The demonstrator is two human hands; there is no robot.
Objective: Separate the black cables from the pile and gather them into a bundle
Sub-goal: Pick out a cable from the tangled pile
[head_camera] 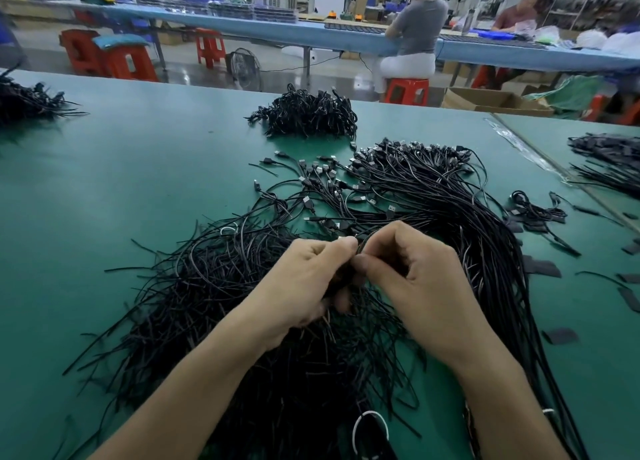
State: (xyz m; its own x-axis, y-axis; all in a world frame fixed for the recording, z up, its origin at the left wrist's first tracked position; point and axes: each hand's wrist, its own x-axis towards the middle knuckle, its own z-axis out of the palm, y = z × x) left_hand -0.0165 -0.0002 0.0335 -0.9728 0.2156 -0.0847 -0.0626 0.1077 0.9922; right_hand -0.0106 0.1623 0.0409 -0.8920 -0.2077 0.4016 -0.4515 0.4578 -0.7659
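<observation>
Hands at frame centre, meeting over a loose pile of thin black rubber-sheathed cables [214,286] that fans across the matte green table surface [121,182]. Left hand [304,279]: fingers curled, thumb and forefinger pinching cable strands, with a dark clump of cables held under the lower fingers. Right hand [415,279]: fingers curled inward, thumb tip pressed against the same strands, just touching the left forefinger. Pile runs from 6 o'clock up to 1 o'clock; cut tail ends splay out spiky and ragged toward 8 and 9 o'clock, while the long smooth runs curve in a dense parallel band along the 3 to 5 o'clock side. Rectangular black plug ends with silvery metal tips [346,182] lie scattered at 12 to 1 o'clock. Compact domed heap of folded black cables [308,117] sits well apart at 12 o'clock. Another dark heap of cables [24,103] at 10 o'clock, by the table's left edge; a flatter one [609,162] at 2 o'clock, on the adjoining table. Thin white loop [370,425] rests on the pile at 6 o'clock. Flat black rectangular strips [542,267], dull-textured, lie at 3 o'clock; material cannot be told. Small coiled black cable [533,210] near them.
</observation>
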